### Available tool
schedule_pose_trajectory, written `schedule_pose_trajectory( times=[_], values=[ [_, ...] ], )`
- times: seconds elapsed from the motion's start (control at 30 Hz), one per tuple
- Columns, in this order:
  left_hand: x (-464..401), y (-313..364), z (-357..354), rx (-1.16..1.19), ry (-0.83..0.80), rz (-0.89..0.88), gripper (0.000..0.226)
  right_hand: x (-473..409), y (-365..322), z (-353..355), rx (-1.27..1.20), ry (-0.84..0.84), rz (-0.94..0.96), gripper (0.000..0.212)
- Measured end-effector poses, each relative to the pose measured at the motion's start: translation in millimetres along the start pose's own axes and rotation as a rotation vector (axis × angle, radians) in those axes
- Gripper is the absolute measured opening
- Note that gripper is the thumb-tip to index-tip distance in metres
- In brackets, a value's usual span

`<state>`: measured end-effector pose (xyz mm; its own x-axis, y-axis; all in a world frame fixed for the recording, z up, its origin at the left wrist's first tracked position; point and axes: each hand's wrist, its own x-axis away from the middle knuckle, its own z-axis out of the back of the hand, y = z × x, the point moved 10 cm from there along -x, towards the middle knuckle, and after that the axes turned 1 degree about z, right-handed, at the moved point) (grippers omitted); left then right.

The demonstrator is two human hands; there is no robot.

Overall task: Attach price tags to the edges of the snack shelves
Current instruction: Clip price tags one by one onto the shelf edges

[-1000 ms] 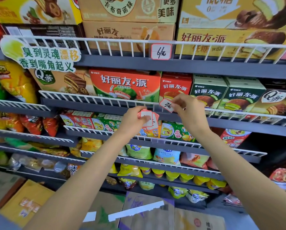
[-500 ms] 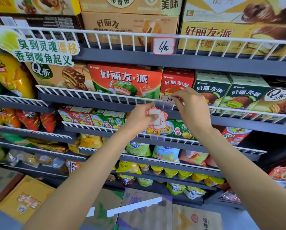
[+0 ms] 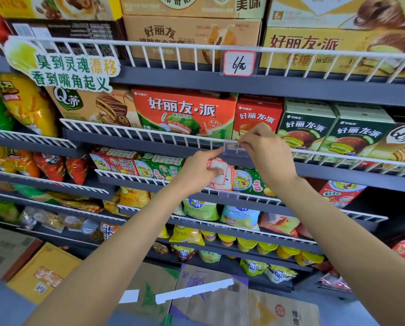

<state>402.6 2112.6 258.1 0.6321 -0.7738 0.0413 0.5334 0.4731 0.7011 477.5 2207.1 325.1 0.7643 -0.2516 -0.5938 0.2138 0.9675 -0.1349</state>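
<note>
1. The right hand (image 3: 265, 149) pinches a price tag (image 3: 236, 147) with its fingertips, at the clear holder (image 3: 235, 150) clipped to the white wire rail (image 3: 149, 132) of the second shelf.
2. The tag sits partly inside the holder, just below a red box (image 3: 258, 116).
3. The left hand (image 3: 196, 171) grips a small stack of red-bordered tags (image 3: 221, 176) against its palm, its forefinger stretched up to touch the holder's left edge.
4. On the top shelf rail (image 3: 314, 51), another tag (image 3: 239, 63) already hangs, handwritten with a 6.
5. Green boxes (image 3: 307, 130) stand just right of the red box.
6. An empty clear holder (image 3: 228, 195) is clipped to the rail below the stack.
</note>
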Motion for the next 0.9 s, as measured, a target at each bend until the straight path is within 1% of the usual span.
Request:
schedule_pose_trajectory(
  times=[0.1,0.13,0.23,0.4,0.53,0.77,0.9],
  values=[
    [-0.5,0.9,-0.8,0.002,-0.001,-0.009,0.057,3.8,-2.4,-4.5,0.078,-0.014,0.018,0.050],
    [-0.4,1.0,-0.7,0.002,-0.001,-0.008,0.057,4.8,-5.2,-3.4,0.109,-0.009,0.029,0.054],
    [0.7,1.8,1.0,-0.005,-0.001,0.007,0.056,6.8,-10.7,1.9,0.179,0.022,0.036,0.051],
    [0.8,1.4,1.1,-0.012,-0.003,0.021,0.057,13.3,-10.9,-2.0,0.158,0.022,0.029,0.049],
    [1.1,1.6,1.4,-0.013,-0.004,0.018,0.057,13.9,-7.5,-3.8,0.131,0.013,0.009,0.042],
    [1.7,1.9,0.6,-0.007,-0.018,0.014,0.058,13.0,-10.4,-2.8,0.194,0.047,0.036,0.042],
    [1.0,0.3,0.6,0.015,-0.022,0.018,0.057,14.2,-14.7,-1.5,0.192,0.009,0.052,0.044]
  ],
)
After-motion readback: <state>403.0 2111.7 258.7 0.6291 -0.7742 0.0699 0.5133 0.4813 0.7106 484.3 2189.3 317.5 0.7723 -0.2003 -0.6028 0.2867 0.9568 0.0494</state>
